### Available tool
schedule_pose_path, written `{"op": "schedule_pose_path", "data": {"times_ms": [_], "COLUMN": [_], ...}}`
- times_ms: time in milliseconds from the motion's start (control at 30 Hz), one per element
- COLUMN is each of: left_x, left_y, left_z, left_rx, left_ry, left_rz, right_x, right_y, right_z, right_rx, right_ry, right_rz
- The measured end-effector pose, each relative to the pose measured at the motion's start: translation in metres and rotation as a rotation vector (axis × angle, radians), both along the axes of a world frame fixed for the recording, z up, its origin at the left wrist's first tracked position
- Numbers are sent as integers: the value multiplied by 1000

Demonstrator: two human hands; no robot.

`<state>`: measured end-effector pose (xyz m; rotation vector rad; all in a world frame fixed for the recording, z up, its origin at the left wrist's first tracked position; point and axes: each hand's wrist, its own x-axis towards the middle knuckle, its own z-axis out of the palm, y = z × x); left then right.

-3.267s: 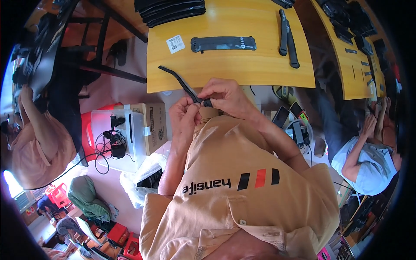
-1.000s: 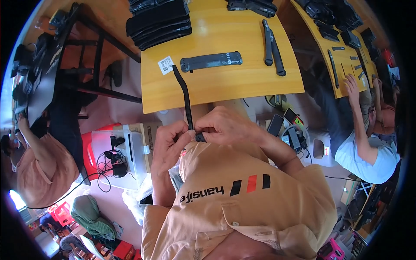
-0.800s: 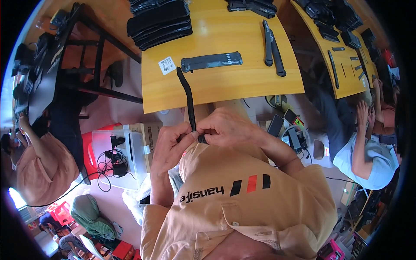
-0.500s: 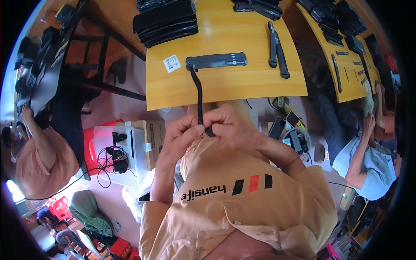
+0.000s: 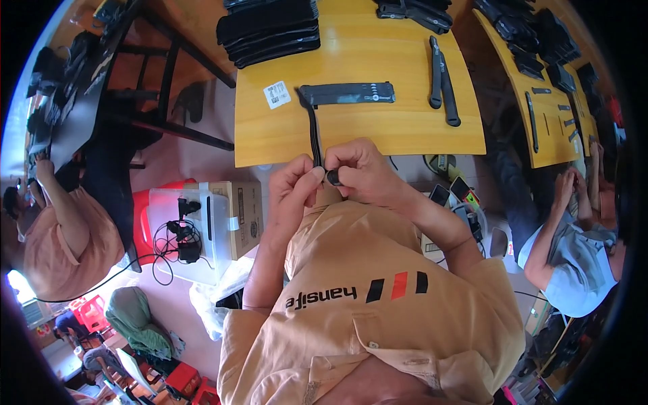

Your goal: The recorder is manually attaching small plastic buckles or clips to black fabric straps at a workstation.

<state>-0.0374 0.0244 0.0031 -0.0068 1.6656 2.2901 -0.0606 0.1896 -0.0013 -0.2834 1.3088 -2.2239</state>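
In front of my body, just short of the table's near edge, both hands pinch a narrow black strap (image 5: pixel 314 135). My left hand (image 5: pixel 291 185) grips it between thumb and bent fingers. Close beside it, my right hand (image 5: pixel 364 170) has a dark, rounded end piece (image 5: pixel 333 177) in its fingertips; whether this is the same strap's end is partly hidden. From my hands the strap runs up over the table edge to a flat dark strip (image 5: pixel 337 94) with light printed marks. A white label (image 5: pixel 277 95) lies left of that strip.
The yellow table (image 5: pixel 385 138) bears a stack of black folded pieces (image 5: pixel 270 37) at far left, more black bundles (image 5: pixel 415 15) at far right and two dark straps (image 5: pixel 435 74). A clear bin (image 5: pixel 196 229) with cables stands below left. People work at tables on both sides.
My hands have moved up and away from my body, nearer the table edge, and the strap between them and the table is shorter. The view has shifted slightly.
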Motion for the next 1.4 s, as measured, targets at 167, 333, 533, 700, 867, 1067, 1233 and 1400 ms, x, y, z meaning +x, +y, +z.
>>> {"op": "schedule_pose_path", "data": {"times_ms": [167, 333, 533, 700, 867, 1067, 1233, 1400], "left_x": [-2, -4, -8, -9, -7, -7, -6, 8], "left_y": [-4, -8, -9, -3, -2, 0, -7, -4], "left_z": [0, 1, -11, -15, -10, -1, 1, -4], "left_rx": [-205, -345, -176, 93, 90, -303, -296, -106], "left_ry": [78, 47, 75, 80, 2, 134, 34, 65], "left_rz": [-76, -79, -148, -113, -2, -12, -120, -119], "right_x": [-8, -11, -15, -18, -15, -9, -7, 1], "right_y": [-5, -2, 0, -3, 3, 2, 9, 8], "right_z": [-3, 3, -5, -16, -8, -12, -9, 9], "right_rx": [209, 266, 138, -176, 2, 429, 380, 183], "right_ry": [370, 320, 104, -93, 26, 539, 536, 230], "right_rz": [-68, 39, 95, 123, 119, -93, 30, 168]}}
